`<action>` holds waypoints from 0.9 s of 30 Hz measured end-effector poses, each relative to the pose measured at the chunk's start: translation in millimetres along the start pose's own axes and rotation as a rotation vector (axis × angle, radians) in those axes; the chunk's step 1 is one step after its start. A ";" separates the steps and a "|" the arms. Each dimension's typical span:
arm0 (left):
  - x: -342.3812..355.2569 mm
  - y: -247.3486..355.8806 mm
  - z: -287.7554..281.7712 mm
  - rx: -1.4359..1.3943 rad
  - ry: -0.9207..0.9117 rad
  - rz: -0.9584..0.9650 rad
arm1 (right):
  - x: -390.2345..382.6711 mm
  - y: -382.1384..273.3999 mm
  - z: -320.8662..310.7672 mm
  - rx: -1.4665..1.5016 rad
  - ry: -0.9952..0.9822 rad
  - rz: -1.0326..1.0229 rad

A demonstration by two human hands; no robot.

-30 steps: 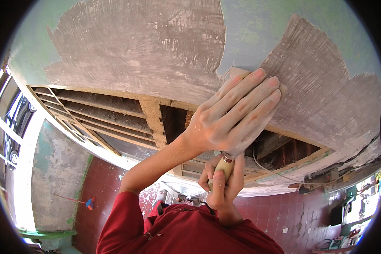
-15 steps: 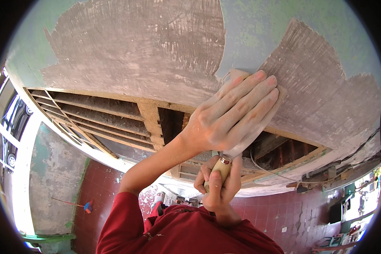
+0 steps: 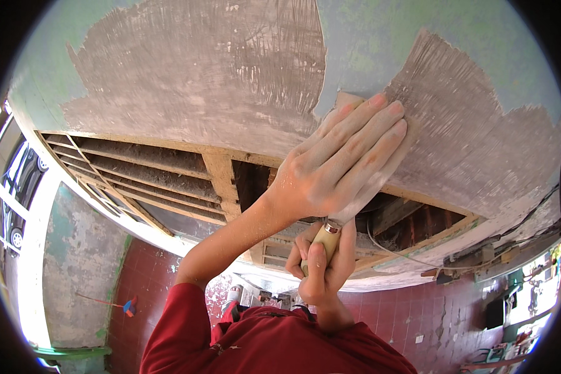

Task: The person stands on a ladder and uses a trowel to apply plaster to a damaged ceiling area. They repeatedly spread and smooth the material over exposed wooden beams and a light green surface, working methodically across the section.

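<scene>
Overhead: ceiling [image 3: 417, 56], pale green paint with two broad grey, streaked skim patches, one large at left-centre [image 3: 199, 81], one at right [image 3: 467, 131]; strip of bare green paint between them. Below the patches, open wooden lath frame [image 3: 149, 174] with dark gaps, loose wire [image 3: 393, 243] hanging across the right-hand opening. Red tiled floor [image 3: 156, 293] far below, bright window strip [image 3: 6, 187] at left edge. Scraper [image 3: 355, 193]: pale wooden handle with metal ferrule, wide flat blade, dusty grey-beige, pressed flat against ceiling at inner edge of right patch; blade mostly hidden, only top corner and lower edge visible. Left hand [image 3: 336, 168] spread open, palm and four extended fingers [image 3: 368, 124] laid flat on blade back, tips reaching patch edge. Right hand [image 3: 321, 262] closed around handle, thumb along its front, directly under left wrist. Red sleeve [image 3: 181, 324] and shirt at lower edge. Edges: blade sits just above frame's wooden border, just beside unpainted green strip to left. Open room: skimmed area continues up and to right of blade; frame opening immediately below; right margin bounded by cracked ceiling edge with cable run [image 3: 530, 212].
</scene>
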State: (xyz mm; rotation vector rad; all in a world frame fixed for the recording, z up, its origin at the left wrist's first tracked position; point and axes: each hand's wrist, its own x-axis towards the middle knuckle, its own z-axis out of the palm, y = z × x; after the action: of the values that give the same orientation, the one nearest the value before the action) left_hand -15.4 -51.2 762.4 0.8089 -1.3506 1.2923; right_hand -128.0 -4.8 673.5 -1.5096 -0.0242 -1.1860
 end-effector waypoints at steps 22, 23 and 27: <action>15.6 -11.0 12.5 0.043 0.116 0.099 | 15.9 -26.7 -1.3 -0.073 0.015 0.027; 17.5 -10.8 14.0 0.049 0.133 0.097 | 17.6 -29.8 -2.1 -0.079 0.013 0.032; 22.7 -10.7 19.1 0.062 0.196 0.076 | 22.6 -35.3 -6.1 -0.118 0.006 0.020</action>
State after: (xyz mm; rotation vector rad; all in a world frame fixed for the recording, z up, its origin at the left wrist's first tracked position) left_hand -14.6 -67.4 789.4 0.6600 -1.1994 1.4398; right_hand -141.9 -10.1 713.2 -1.6057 0.0658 -1.1931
